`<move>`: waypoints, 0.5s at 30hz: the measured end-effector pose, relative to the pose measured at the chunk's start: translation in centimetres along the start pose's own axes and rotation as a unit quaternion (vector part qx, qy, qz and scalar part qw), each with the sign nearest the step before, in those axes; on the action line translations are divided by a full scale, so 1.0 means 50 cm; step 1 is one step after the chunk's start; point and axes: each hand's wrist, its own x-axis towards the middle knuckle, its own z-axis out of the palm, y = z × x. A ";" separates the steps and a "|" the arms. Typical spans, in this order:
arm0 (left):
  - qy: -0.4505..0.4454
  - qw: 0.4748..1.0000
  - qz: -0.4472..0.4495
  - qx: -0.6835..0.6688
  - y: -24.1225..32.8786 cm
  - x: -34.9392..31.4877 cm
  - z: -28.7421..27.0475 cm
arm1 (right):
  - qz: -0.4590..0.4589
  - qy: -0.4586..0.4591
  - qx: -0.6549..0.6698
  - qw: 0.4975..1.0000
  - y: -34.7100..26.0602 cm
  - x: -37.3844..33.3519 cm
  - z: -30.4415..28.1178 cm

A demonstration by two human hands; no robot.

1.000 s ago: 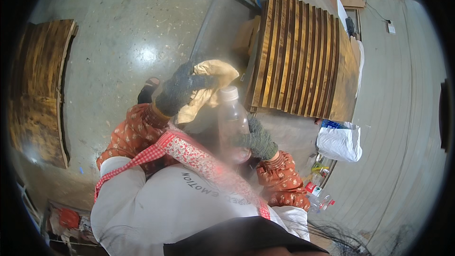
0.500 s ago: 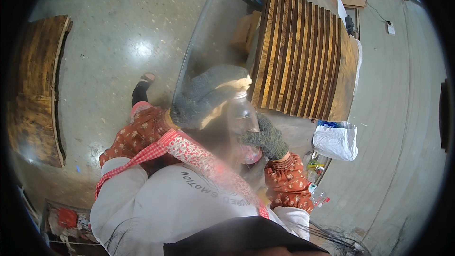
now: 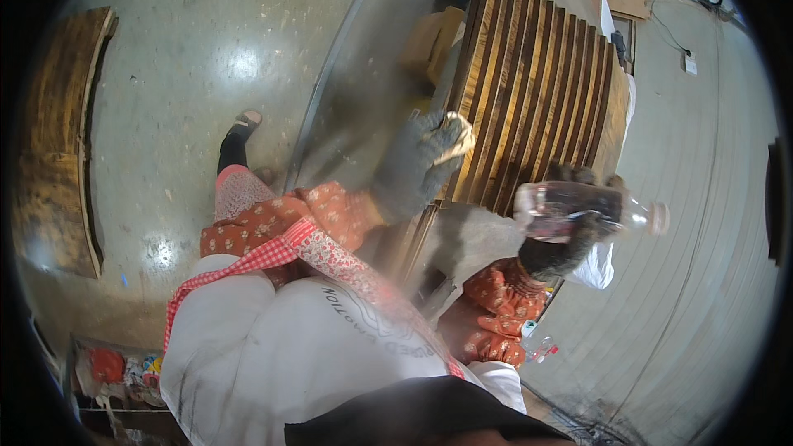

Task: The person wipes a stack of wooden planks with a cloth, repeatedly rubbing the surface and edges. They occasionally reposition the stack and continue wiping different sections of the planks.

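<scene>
My right hand, in a dark knitted glove, is wrapped round a clear plastic bottle. The bottle lies nearly level, its open-looking mouth pointing right. Motion blurs it, and I cannot tell how much is inside. In my left hand, also gloved in dark grey, a pale folded cloth is gripped. That hand is in front of the left edge of a row of brown wooden boards, which stand on edge side by side. The bottle is near the lower right end of these boards.
On the left, a large brown wooden panel is above the floor. A cardboard box sits beyond my left hand, beside a metal frame bar. A white bag is partly hidden behind my right hand. Another bottle lies below it.
The bottle has gone from upright before me to lying on its side farther right, carried by my right hand. My left hand, with the cloth, has moved off its mouth towards the boards.
</scene>
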 end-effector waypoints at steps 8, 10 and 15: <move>0.056 0.998 -0.023 -0.021 -0.090 0.072 0.000 | -0.153 0.203 -0.193 0.948 -0.081 0.067 -0.058; 0.020 1.000 -0.011 -0.007 -0.074 0.058 -0.015 | -0.153 0.238 -0.200 0.938 -0.086 0.066 -0.081; -0.012 0.975 -0.074 -0.209 -0.026 0.006 -0.044 | -0.130 0.241 -0.176 0.946 -0.090 0.080 -0.124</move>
